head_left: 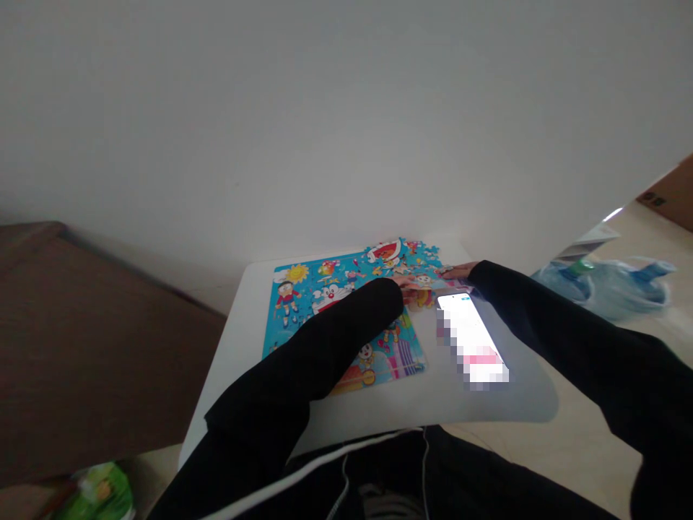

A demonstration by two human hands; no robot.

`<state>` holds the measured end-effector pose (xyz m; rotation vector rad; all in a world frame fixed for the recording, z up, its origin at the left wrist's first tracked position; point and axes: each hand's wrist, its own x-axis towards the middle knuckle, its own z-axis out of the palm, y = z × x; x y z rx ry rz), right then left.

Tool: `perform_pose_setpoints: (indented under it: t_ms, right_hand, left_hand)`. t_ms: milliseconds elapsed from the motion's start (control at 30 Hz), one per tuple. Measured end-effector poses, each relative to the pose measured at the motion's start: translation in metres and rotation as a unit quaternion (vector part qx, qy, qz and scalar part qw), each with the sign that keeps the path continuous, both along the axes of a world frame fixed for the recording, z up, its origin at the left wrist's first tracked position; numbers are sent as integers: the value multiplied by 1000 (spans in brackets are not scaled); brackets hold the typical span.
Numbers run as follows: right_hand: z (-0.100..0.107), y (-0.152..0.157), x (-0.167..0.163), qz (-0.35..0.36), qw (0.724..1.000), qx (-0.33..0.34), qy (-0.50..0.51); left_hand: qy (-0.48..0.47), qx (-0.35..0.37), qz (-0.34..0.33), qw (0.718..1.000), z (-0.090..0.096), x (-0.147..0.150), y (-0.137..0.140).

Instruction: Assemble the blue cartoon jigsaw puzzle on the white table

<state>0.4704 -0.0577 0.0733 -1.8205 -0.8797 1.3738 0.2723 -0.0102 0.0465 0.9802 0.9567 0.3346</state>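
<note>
Blue, rectangular, cartoon-printed jigsaw puzzle (310, 292) is lying left of the left hand (405, 284); multicoloured interlocking pieces (424, 279) are lying between that and the right hand (455, 272). Both hands' grip: cannot tell.

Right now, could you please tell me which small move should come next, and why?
I would perhaps have the right hand nudge the lit smartphone away from the jigsaw pieces, since its far end lies close to that hand, and the left hand is by the pieces too.
</note>
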Motion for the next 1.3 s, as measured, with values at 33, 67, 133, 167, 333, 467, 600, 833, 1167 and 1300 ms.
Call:
perform_pose_setpoints:
  t_ms: [33,67,133,167,333,467,600,833,1167,1300]
  right_hand:
    - [3,-3,-2,1,1000,-1,13]
    - [6,-7,-5,4,1000,-2,26]
    - [10,-16,-12,16,999,3,39]
    - [10,-21,-17,24,999,3,39]
    - [-5,-35,-55,106,993,50,-25]
    - [-25,-34,-91,234,947,131,-175]
    - [-42,-34,-106,334,900,163,-228]
    - [-52,-52,-100,371,860,203,-286]
    - [-70,-95,-90,366,722,417,-413]
    - [-69,-100,-92,367,675,409,-493]
  left_hand:
    - [-3,6,4,1000,3,-3,-1]
    - [-5,12,9,1000,7,-7,-4]
    - [-10,26,15,999,15,-21,-13]
    - [-8,30,17,999,20,-31,-19]
    - [13,121,-11,993,23,-101,-53]
    - [64,200,-10,978,3,-156,-74]
    - [104,199,-18,974,-16,-182,-81]
    - [126,255,-82,955,-21,-181,-82]
    - [221,341,-147,902,-4,-174,-99]
    - [237,386,-150,879,-7,-175,-103]
